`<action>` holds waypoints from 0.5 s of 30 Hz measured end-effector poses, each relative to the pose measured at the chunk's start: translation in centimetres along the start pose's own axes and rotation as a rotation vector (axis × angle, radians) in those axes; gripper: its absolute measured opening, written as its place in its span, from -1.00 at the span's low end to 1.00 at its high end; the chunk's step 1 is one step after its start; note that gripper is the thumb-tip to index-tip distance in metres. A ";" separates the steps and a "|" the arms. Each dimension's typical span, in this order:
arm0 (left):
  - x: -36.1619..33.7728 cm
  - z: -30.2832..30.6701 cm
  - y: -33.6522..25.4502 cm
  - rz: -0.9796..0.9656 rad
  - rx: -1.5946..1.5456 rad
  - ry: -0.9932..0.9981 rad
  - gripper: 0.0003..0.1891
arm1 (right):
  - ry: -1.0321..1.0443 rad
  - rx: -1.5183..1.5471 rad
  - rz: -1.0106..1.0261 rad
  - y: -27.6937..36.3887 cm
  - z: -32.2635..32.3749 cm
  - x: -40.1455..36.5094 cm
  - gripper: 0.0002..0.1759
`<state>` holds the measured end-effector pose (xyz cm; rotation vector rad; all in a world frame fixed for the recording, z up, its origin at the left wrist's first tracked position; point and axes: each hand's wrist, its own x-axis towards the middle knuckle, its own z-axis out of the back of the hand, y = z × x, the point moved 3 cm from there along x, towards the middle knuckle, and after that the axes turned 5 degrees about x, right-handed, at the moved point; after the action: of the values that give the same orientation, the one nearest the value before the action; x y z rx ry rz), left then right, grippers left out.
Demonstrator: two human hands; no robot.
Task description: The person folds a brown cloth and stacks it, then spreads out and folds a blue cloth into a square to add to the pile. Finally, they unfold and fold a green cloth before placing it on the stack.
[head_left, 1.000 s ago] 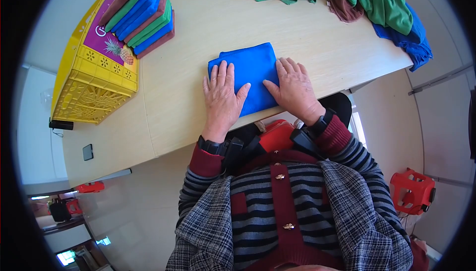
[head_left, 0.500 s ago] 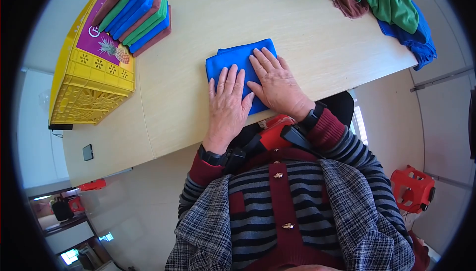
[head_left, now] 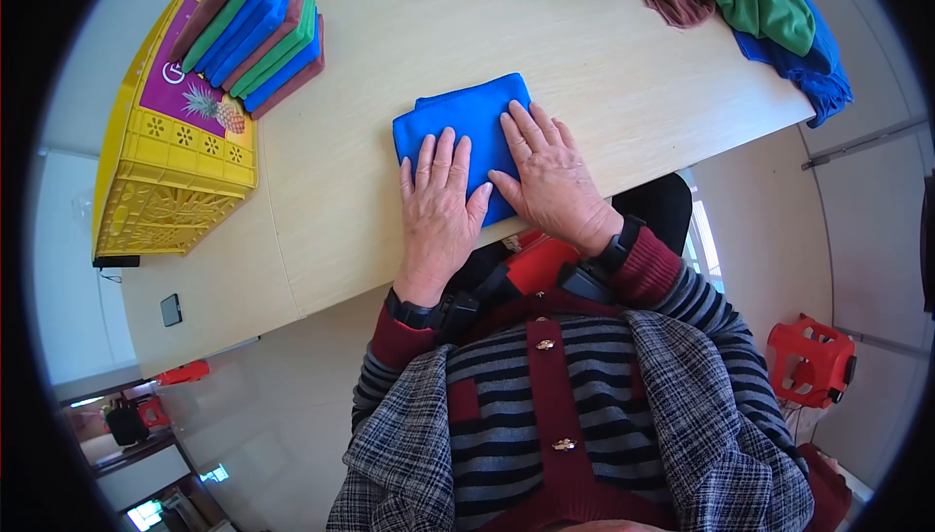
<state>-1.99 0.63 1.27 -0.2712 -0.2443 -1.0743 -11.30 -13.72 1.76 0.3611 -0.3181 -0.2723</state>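
Blue folded cloth (head_left: 479, 131) flat on the bench (head_left: 341, 152), near edge | it's partly under left hand (head_left: 438, 209) and right hand (head_left: 557, 181), both laid flat, gripping nothing | out left, yellow crate (head_left: 180, 176), insides hidden, folded stack (head_left: 255, 40) alongside

Passage beyond hands (head_left: 438, 210), crate (head_left: 180, 186) left, cloths (head_left: 750, 6) far right
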 end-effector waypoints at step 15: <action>-0.2 -0.2 0.0 0.024 0.004 0.020 -0.33 | 0.005 -0.108 0.176 1.2 -0.9 3.3 -0.23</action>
<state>-2.12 0.73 1.02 -0.2591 -0.2243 -1.0522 -7.78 -13.40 2.26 0.2258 -0.3264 -0.1149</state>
